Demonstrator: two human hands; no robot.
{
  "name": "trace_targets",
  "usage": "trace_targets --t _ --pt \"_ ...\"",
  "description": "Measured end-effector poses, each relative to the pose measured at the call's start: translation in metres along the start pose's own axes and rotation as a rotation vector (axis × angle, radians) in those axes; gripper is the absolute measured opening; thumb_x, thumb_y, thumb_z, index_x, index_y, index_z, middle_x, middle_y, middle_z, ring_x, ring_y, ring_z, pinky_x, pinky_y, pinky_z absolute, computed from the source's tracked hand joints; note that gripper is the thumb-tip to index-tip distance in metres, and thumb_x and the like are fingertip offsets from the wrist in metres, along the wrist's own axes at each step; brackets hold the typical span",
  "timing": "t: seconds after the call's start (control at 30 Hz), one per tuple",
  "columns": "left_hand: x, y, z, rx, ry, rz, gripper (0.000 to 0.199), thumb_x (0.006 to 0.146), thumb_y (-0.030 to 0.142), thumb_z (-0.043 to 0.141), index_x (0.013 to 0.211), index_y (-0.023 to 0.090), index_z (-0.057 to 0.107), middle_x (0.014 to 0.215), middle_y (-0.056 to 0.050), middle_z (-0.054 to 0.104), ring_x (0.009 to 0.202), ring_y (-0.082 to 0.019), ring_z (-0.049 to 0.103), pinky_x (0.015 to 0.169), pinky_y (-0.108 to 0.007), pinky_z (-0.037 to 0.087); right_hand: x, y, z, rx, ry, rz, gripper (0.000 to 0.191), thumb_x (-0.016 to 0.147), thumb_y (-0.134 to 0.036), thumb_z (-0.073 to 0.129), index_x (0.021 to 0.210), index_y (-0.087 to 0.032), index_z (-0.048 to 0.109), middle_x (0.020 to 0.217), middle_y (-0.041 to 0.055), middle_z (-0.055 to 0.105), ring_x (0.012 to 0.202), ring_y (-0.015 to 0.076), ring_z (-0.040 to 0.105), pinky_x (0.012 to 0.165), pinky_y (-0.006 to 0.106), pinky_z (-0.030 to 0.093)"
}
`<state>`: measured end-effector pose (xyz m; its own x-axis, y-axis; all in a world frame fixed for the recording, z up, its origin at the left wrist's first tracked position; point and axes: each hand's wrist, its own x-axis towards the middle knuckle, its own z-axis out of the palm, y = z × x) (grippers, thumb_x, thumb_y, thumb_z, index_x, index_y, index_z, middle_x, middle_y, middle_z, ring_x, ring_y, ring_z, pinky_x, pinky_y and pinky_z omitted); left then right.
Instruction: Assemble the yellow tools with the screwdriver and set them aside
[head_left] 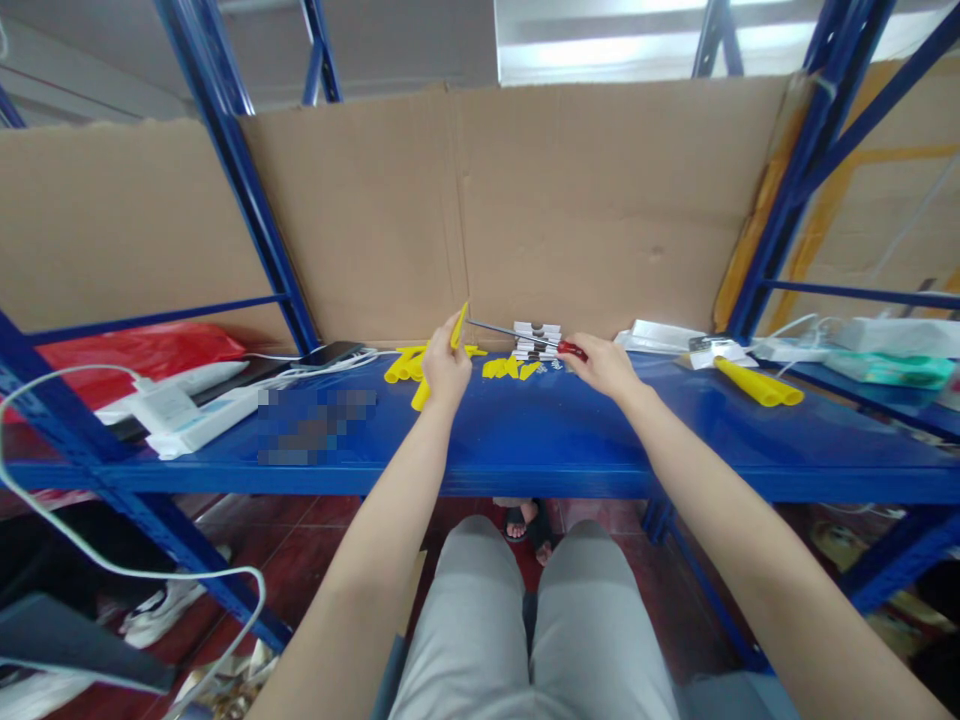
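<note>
My left hand (447, 370) is closed around a long yellow plastic piece (459, 328), one end sticking up above the fingers and the other showing below the palm. In my right hand (607, 366) is a screwdriver (573, 350) with a red handle. Its long metal shaft points left, and the tip is at or close to the upper part of the yellow piece; contact is hard to make out. Several yellow tubes (403, 366) lie just left of my left hand. Between the hands are small yellow pieces (510, 368) and a stack of small white-and-dark items (537, 338).
A blue metal shelf (555, 445) forms the work surface, backed by a cardboard panel (570, 200). On the left are a white power strip (206, 415), cables and a red bag (150, 350). More yellow tubes (757, 382) lie at the right. Blue uprights flank both sides.
</note>
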<state>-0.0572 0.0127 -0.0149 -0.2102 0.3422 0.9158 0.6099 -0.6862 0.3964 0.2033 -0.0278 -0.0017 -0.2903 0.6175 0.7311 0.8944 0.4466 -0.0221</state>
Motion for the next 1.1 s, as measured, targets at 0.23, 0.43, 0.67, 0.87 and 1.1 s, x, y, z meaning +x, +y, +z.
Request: trace_targets --t 0.23,0.43,0.67,0.87,1.1 --pt "0.0001 0.0000 0.0001 0.015 0.027 0.020 0.036 0.092 0.022 0.047 0.125 0.021 0.060 0.124 -0.010 0.065 0.120 -0.021 0.059 0.105 -0.034 0.045 0.0018 0.0004 0.0056 -0.008 0.010 0.045 0.020 0.087 -0.038 0.055 0.101 -0.024 0.060 0.085 0.0062 0.073 0.075 0.0258 0.067 0.059 0.029 0.041" --pt "0.0001 0.0000 0.0004 0.017 0.017 0.013 0.037 0.091 0.021 0.046 0.125 0.020 0.060 0.124 -0.010 0.065 0.120 -0.021 0.059 0.104 -0.034 0.045 0.0009 -0.0011 0.0024 -0.059 -0.009 0.022 0.019 0.090 -0.037 0.052 0.097 -0.022 0.062 0.088 0.0087 0.073 0.081 0.0261 0.068 0.062 0.030 0.041" --pt "0.0002 0.0016 -0.0003 0.016 0.016 -0.011 0.037 0.090 0.019 0.047 0.125 0.021 0.061 0.123 -0.010 0.066 0.119 -0.021 0.060 0.104 -0.033 0.045 0.0008 -0.0043 0.0026 0.011 -0.072 0.005 0.019 0.090 -0.037 0.053 0.100 -0.022 0.060 0.092 0.0093 0.073 0.083 0.0259 0.068 0.066 0.031 0.043" --pt "0.0001 -0.0003 0.0006 0.002 -0.012 -0.023 0.039 0.088 0.016 0.048 0.125 0.018 0.061 0.125 -0.012 0.065 0.119 -0.022 0.060 0.102 -0.034 0.047 0.0014 -0.0033 0.0031 -0.052 -0.040 0.049 0.014 0.088 -0.032 0.053 0.097 -0.022 0.058 0.086 0.0080 0.072 0.077 0.0258 0.067 0.060 0.029 0.038" --pt "-0.0002 0.0003 0.0006 0.026 0.026 0.026 0.037 0.089 0.016 0.047 0.123 0.019 0.062 0.120 -0.010 0.067 0.117 -0.021 0.061 0.102 -0.033 0.047 0.0006 -0.0067 0.0006 -0.084 -0.069 0.042 0.020 0.091 -0.038 0.051 0.099 -0.021 0.060 0.091 0.0100 0.073 0.084 0.0261 0.068 0.064 0.029 0.039"
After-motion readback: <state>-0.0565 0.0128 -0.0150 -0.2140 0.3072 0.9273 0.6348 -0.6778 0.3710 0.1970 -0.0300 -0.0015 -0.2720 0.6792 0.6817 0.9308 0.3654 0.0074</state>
